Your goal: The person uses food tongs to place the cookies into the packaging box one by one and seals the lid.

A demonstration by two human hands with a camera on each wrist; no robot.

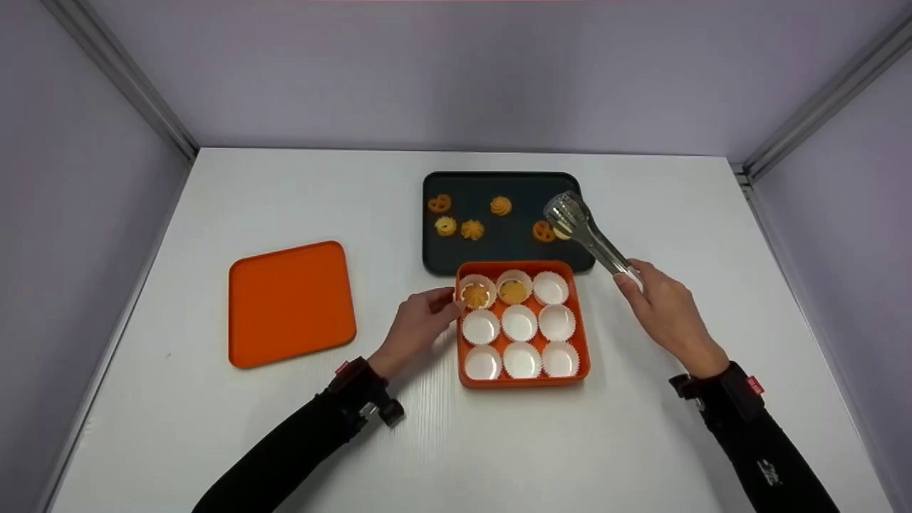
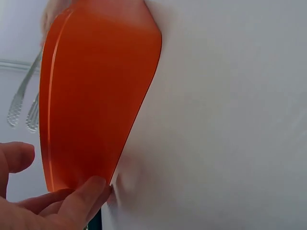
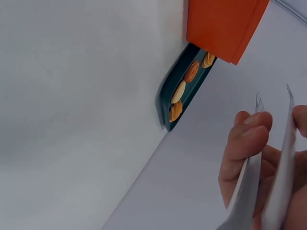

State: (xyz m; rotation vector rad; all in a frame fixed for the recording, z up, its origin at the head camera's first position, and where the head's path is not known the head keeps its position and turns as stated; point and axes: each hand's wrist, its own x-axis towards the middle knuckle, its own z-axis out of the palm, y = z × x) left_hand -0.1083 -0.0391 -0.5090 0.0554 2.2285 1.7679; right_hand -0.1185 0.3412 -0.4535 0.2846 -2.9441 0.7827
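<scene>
- Two cookies (image 1: 513, 291) in cups (image 1: 519, 324); filling likely underway
- Right hand (image 1: 670, 313): fingers clamped on tongs (image 1: 605, 251)
- Left hand (image 1: 417, 320): fingers apart, touching box (image 1: 524, 383)
- Next, presumably: grip tray (image 1: 499, 256) cookie

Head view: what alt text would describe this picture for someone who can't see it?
A person's right hand holds metal tongs over the right end of a dark tray of cookies; the left hand touches an orange box holding nine white fluted cups, two with a cookie each. A flat orange tray lies to the left on a white table.
</scene>
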